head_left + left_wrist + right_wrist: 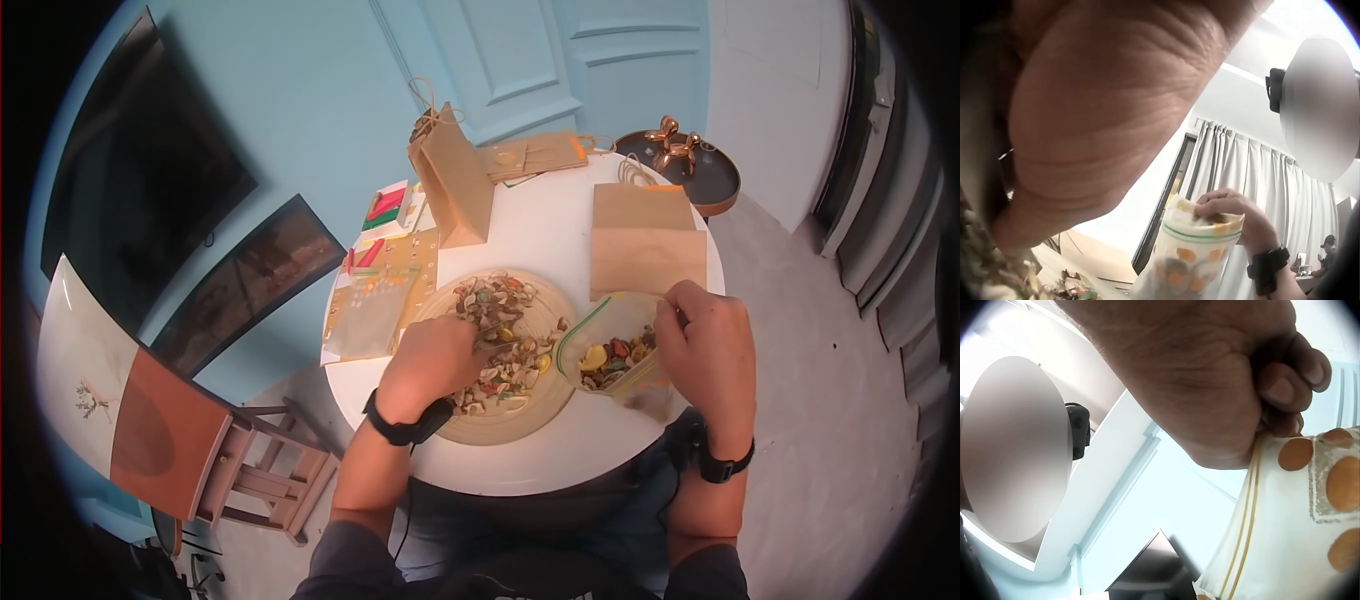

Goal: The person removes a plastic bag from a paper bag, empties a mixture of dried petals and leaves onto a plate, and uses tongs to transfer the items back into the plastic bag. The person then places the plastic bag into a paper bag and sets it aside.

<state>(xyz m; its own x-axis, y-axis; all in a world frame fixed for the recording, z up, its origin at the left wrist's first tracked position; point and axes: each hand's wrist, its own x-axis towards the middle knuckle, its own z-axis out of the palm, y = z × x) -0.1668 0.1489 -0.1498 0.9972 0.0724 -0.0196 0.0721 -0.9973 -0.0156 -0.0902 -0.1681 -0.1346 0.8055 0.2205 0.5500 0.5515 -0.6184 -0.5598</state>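
Observation:
A round pale wooden tray [455,432] carries a heap of dried potpourri pieces [500,385], mostly tan and brown with some yellow and green. My left hand [437,362] reaches over the left side of this heap; its fingertips are hidden, and I cannot tell whether they grip anything. On the right, my right hand [708,345] pinches the rim of a clear zip bag [590,335] with a green seal line and orange dots. Its mouth gapes toward the tray, and mixed dried pieces [610,360] lie inside. In the right wrist view, curled fingers [1285,390] hold the bag's edge.
A tall kraft paper bag [450,190] stands behind the tray; another kraft bag [648,240] lies at the right. Flat paper bags [535,155] lie at the back. A dotted clear bag [372,315] rests at the left. Beyond the table is a round stand [715,185].

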